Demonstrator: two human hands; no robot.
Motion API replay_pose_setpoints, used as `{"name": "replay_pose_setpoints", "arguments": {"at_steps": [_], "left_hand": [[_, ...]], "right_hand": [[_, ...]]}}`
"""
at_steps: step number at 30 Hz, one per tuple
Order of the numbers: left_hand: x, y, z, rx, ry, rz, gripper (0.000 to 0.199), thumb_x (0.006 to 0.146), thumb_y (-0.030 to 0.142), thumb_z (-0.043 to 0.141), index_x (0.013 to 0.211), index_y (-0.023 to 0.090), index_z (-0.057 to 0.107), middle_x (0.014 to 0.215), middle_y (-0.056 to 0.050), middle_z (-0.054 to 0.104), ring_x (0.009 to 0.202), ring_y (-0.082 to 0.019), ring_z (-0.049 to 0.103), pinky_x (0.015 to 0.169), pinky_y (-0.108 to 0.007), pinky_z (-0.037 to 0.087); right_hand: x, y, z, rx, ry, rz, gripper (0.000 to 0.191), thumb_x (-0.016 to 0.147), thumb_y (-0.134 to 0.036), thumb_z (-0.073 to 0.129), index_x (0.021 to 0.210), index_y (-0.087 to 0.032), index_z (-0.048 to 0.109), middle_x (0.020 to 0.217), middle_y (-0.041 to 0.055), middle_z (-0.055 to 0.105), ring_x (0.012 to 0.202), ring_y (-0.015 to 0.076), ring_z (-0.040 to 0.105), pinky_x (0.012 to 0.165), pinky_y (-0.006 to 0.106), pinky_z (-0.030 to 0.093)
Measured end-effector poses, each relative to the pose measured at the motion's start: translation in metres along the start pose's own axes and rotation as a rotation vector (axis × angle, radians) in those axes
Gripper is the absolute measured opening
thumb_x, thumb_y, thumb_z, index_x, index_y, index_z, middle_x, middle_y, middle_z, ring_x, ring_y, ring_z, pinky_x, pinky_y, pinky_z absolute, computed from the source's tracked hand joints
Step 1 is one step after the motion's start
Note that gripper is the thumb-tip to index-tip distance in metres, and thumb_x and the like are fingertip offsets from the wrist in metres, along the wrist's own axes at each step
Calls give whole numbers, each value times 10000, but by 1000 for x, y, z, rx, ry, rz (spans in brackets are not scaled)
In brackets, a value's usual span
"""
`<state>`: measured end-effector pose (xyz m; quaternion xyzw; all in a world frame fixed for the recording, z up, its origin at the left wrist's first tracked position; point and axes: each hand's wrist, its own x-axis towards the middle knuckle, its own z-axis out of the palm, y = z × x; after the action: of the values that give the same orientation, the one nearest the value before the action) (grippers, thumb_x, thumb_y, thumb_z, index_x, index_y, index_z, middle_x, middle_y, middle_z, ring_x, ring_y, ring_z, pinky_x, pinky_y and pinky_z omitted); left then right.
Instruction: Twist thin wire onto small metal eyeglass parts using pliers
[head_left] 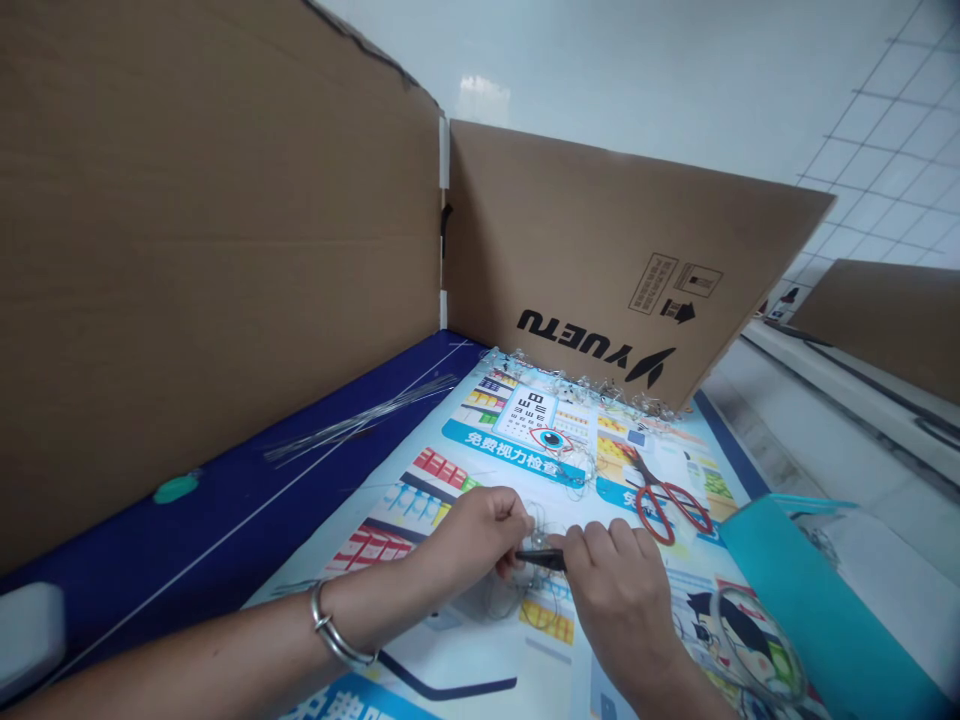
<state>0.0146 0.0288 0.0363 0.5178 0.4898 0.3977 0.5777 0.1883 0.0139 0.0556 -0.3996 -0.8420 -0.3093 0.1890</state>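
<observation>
My left hand (504, 525) is closed, its fingertips pinching a tangle of thin wire (538, 538) with a small clear piece in it. Fine loops of this wire spread above and below the fingers. In my right hand (616, 580) is a pair of pliers (543, 558), the fist wrapped round the handles. The dark pliers' jaws point left and meet the wire close to my left fingertips. Whether the jaws grip the wire, I cannot tell. Beyond my right hand lie red-handled scissors (664, 500) on the printed sheet (480, 640).
Cardboard panels (600, 250) stand at the left and back. Several small wire pieces (600, 390) line the back panel's foot. Straight wires (367, 415) lie on the blue surface at left, near a green blob (177, 487). At right are a teal box (825, 600) and a clear round container (757, 640).
</observation>
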Motion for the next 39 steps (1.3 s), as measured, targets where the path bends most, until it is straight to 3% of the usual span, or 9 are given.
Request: {"name": "replay_pose_setpoints", "arguments": {"at_steps": [10,17,31,39], "left_hand": [[-1,7,0,64,36,46,206,748,319,502,615,164,473,496,42,502,425,-94,495,413,-188,400],[0,-1,-1,53,11,19,155,730,277,494,630,159,491,508,34,519,425,-96,508,409,-184,405],[-3,6,1,40,31,0,149,735,267,480,635,157,475,483,34,513,417,-96,484,416,-196,389],[-2,4,0,114,53,40,191,762,310,470,637,165,462,505,44,492,442,-110,508,427,-202,391]], "right_hand": [[-3,-1,1,-9,-24,33,152,838,-247,509,694,-201,515,610,29,458,621,178,358,580,347,201],[-2,-2,1,-34,-45,29,128,845,-261,501,739,-202,542,629,27,466,633,183,368,592,353,214],[-2,-5,-1,-27,-79,60,182,859,-241,470,691,-200,526,615,34,469,620,184,373,579,345,201],[-6,-8,-2,-4,-170,103,161,842,-200,474,692,-205,536,616,40,503,619,195,412,589,341,214]]}}
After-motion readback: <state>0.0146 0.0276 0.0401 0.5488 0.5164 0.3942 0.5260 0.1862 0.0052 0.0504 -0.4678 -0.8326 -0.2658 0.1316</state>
